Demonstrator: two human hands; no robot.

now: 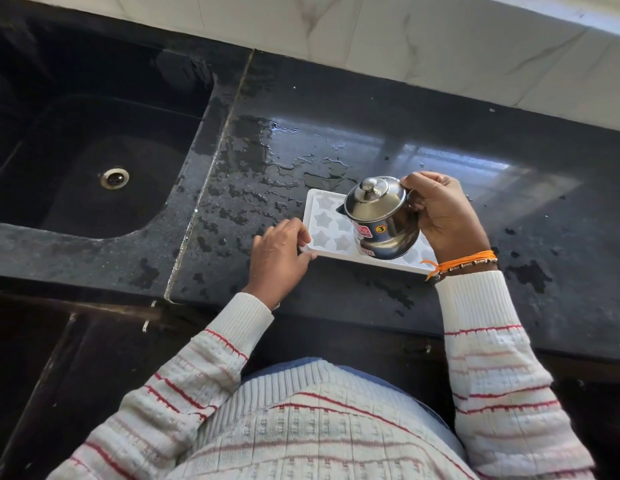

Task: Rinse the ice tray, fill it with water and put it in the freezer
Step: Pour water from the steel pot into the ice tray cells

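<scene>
The white ice tray (331, 225) lies flat on the black countertop (440, 143), its star-shaped moulds facing up, between the person's two hands. The left hand (277, 252) grips the tray's near left corner, fingers curled over the rim and thumb against the front edge, so it is closed on the tray. Above the tray's middle and right part, the right hand (443, 216) holds a small steel jug (379, 218) by its handle side, fingers wrapped tight around it; the jug is tilted, its spout pointing toward the left hand and down over the moulds, its knobbed lid (369, 188) on. A red label and a yellow sticker with the number 3 show on the jug's wall. Whether water is running from the spout cannot be told. An orange thread and a beaded band (464, 263) circle the right wrist, just above the cuff of a cream sweater with red stripes (488, 341). Beyond the left hand and further out from it, the countertop is blotched with puddles of water (277, 168). Well away to the left hand's outer side sits the dark sink (34, 140) with its metal drain (114, 177). Beyond both hands, pale marbled tiles (405, 39) rise behind the counter.
</scene>
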